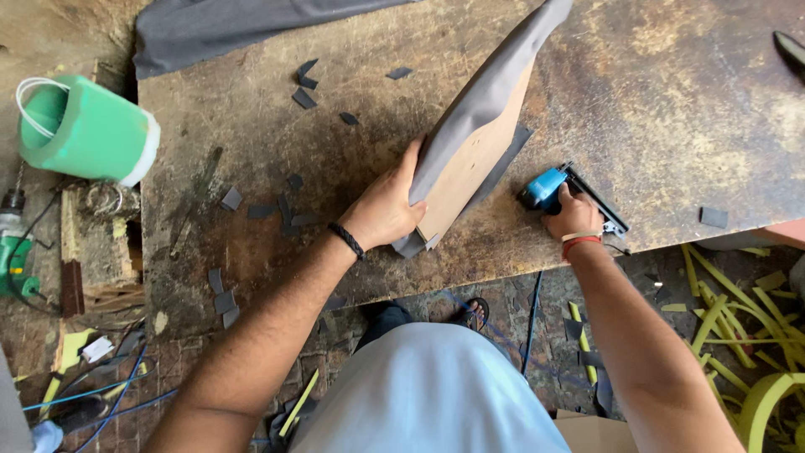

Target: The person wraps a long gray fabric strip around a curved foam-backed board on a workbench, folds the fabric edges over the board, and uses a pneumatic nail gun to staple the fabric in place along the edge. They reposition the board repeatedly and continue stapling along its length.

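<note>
Two hands: both are working at the table [671,101] edge.
Left hand [387,205]: is gripping one fabric-covered board [478,143], standing it tilted on its edge on the table.
Right hand [574,214]: is clenching one blue staple gun [563,189], just beside the board's lower edge.
Board: is showing bare wood on one face, grey fabric wrapping over the other.
Fabric scraps [303,98]: about fifteen are lying scattered.
Green bucket [88,130]: one is lying sideways, well apart.

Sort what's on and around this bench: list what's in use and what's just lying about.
In use:
left hand steadying the fabric-covered wooden panel on edge
right hand gripping the blue staple gun

Lying about:
grey fabric offcuts on the workbench
green bucket
yellow foam strips
green drill
</note>
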`<action>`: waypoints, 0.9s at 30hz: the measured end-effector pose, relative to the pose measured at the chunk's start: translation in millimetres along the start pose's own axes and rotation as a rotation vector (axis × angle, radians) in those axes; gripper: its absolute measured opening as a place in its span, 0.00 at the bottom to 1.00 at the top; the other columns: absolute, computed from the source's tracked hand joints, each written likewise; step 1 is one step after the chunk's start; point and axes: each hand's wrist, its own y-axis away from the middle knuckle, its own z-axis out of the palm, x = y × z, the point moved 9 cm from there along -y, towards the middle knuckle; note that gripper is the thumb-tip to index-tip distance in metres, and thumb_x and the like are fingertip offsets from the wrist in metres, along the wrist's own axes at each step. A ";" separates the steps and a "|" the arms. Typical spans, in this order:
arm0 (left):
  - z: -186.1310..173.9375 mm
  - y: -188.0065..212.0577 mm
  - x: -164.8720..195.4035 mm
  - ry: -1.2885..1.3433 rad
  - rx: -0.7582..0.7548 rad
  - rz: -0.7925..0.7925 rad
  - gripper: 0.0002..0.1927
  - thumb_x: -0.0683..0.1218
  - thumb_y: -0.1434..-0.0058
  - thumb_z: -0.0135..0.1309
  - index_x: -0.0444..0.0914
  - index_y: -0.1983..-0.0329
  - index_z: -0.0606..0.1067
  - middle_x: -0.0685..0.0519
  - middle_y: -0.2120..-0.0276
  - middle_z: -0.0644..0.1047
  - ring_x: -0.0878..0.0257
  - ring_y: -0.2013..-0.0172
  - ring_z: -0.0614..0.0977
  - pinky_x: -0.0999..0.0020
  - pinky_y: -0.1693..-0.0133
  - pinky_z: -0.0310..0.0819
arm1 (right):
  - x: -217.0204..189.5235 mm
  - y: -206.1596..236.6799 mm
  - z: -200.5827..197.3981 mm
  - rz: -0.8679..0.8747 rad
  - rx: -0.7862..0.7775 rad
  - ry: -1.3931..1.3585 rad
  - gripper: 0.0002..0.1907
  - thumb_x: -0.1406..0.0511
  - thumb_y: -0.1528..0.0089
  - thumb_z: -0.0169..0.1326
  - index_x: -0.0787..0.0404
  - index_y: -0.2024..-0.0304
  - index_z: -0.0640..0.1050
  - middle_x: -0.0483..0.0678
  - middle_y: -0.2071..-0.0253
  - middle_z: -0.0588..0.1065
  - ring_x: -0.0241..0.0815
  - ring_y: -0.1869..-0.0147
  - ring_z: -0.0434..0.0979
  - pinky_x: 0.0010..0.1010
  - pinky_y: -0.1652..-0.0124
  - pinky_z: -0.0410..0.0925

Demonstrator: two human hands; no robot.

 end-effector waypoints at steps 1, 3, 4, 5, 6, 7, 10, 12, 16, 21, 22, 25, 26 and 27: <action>0.9 0.1 -1.7 0.001 -0.006 -0.013 0.53 0.38 0.42 0.58 0.42 0.22 0.38 0.29 0.38 0.70 0.38 0.40 0.77 0.49 0.40 0.71 | -7.6 8.9 -5.3 -0.044 0.125 0.025 0.39 0.57 0.53 0.71 0.51 0.39 0.75 0.55 0.53 0.78 0.56 0.49 0.77 0.46 0.54 0.71; 1.4 0.4 -3.2 0.013 -0.002 -0.021 0.53 0.38 0.43 0.57 0.42 0.21 0.38 0.30 0.39 0.71 0.39 0.40 0.77 0.50 0.40 0.72 | -41.9 38.5 -17.3 -0.135 0.383 0.073 0.29 0.59 0.51 0.69 0.45 0.46 0.79 0.51 0.47 0.77 0.51 0.45 0.77 0.42 0.47 0.71; 1.2 0.8 -4.1 0.018 0.004 -0.025 0.53 0.38 0.43 0.57 0.42 0.21 0.38 0.30 0.39 0.72 0.39 0.41 0.78 0.50 0.40 0.73 | -69.6 52.3 -9.4 -0.279 0.314 -0.096 0.27 0.59 0.49 0.70 0.50 0.48 0.78 0.51 0.47 0.77 0.52 0.44 0.77 0.43 0.45 0.71; 2.0 1.2 -6.5 0.018 0.000 -0.045 0.53 0.38 0.43 0.57 0.42 0.21 0.39 0.31 0.39 0.71 0.39 0.41 0.78 0.50 0.40 0.72 | -99.4 69.1 -2.0 -0.419 0.243 -0.264 0.25 0.58 0.48 0.70 0.54 0.50 0.77 0.50 0.48 0.77 0.53 0.43 0.78 0.44 0.43 0.71; 3.2 1.8 -8.8 0.019 -0.005 -0.065 0.52 0.39 0.42 0.57 0.42 0.21 0.39 0.31 0.38 0.71 0.40 0.40 0.78 0.51 0.40 0.72 | -116.3 80.7 27.6 -0.298 -0.026 -0.467 0.29 0.58 0.48 0.69 0.57 0.47 0.77 0.56 0.48 0.75 0.53 0.49 0.78 0.42 0.51 0.73; 4.5 2.4 -11.2 0.019 -0.011 -0.084 0.52 0.39 0.42 0.56 0.42 0.21 0.39 0.32 0.38 0.71 0.40 0.40 0.78 0.51 0.39 0.72 | -139.0 92.5 38.8 -0.298 -0.075 -0.515 0.32 0.56 0.51 0.73 0.59 0.49 0.76 0.57 0.49 0.75 0.55 0.48 0.77 0.44 0.53 0.72; 3.0 3.8 -1.1 0.026 0.049 0.048 0.52 0.38 0.42 0.57 0.40 0.22 0.41 0.29 0.35 0.68 0.38 0.37 0.74 0.51 0.37 0.69 | -168.5 105.4 66.4 -0.159 -0.132 -0.717 0.26 0.56 0.47 0.70 0.61 0.52 0.76 0.55 0.56 0.79 0.51 0.53 0.81 0.41 0.55 0.75; 2.9 5.6 5.7 0.003 0.093 0.126 0.51 0.38 0.43 0.59 0.38 0.22 0.41 0.28 0.33 0.65 0.36 0.34 0.70 0.51 0.36 0.67 | -166.2 107.8 82.5 -0.081 -0.173 -0.793 0.18 0.57 0.41 0.64 0.60 0.54 0.78 0.52 0.59 0.81 0.47 0.56 0.84 0.38 0.56 0.77; 7.6 8.6 11.8 0.040 0.087 0.167 0.51 0.37 0.42 0.57 0.37 0.21 0.41 0.28 0.30 0.62 0.35 0.32 0.68 0.49 0.33 0.65 | -127.5 124.3 101.5 0.004 -0.359 -0.705 0.12 0.57 0.38 0.60 0.57 0.58 0.81 0.50 0.60 0.84 0.45 0.58 0.86 0.36 0.54 0.76; 11.3 13.8 23.5 0.005 0.065 0.182 0.52 0.37 0.42 0.58 0.36 0.22 0.40 0.27 0.30 0.59 0.32 0.33 0.66 0.45 0.37 0.66 | -118.0 153.4 103.6 0.033 -0.490 -0.582 0.21 0.52 0.43 0.65 0.58 0.58 0.79 0.51 0.61 0.83 0.47 0.58 0.85 0.38 0.56 0.76; 11.4 15.9 28.3 -0.011 0.079 0.202 0.52 0.38 0.43 0.59 0.36 0.23 0.41 0.26 0.30 0.60 0.31 0.33 0.66 0.44 0.37 0.65 | -127.2 152.2 106.9 0.051 -0.501 -0.571 0.23 0.50 0.42 0.65 0.58 0.57 0.78 0.52 0.61 0.82 0.48 0.58 0.84 0.38 0.55 0.76; 19.7 19.7 33.7 -0.076 0.062 0.147 0.51 0.40 0.42 0.59 0.34 0.23 0.41 0.26 0.31 0.60 0.32 0.36 0.69 0.45 0.40 0.69 | -162.8 135.4 101.1 -0.049 -0.356 -0.575 0.17 0.54 0.38 0.58 0.59 0.57 0.81 0.56 0.62 0.82 0.53 0.58 0.83 0.42 0.55 0.74; 22.6 21.0 37.5 -0.088 0.063 0.151 0.51 0.40 0.42 0.59 0.33 0.24 0.41 0.26 0.32 0.61 0.32 0.36 0.70 0.45 0.40 0.69 | -167.4 131.8 93.5 -0.101 -0.277 -0.580 0.14 0.57 0.36 0.54 0.59 0.58 0.83 0.57 0.62 0.82 0.55 0.58 0.82 0.44 0.55 0.73; 25.1 22.4 40.7 -0.101 0.064 0.156 0.50 0.40 0.42 0.59 0.32 0.24 0.41 0.26 0.32 0.62 0.32 0.37 0.70 0.45 0.40 0.69 | -162.4 132.1 97.1 -0.041 -0.317 -0.572 0.15 0.56 0.37 0.54 0.59 0.59 0.83 0.56 0.63 0.82 0.55 0.58 0.82 0.44 0.55 0.73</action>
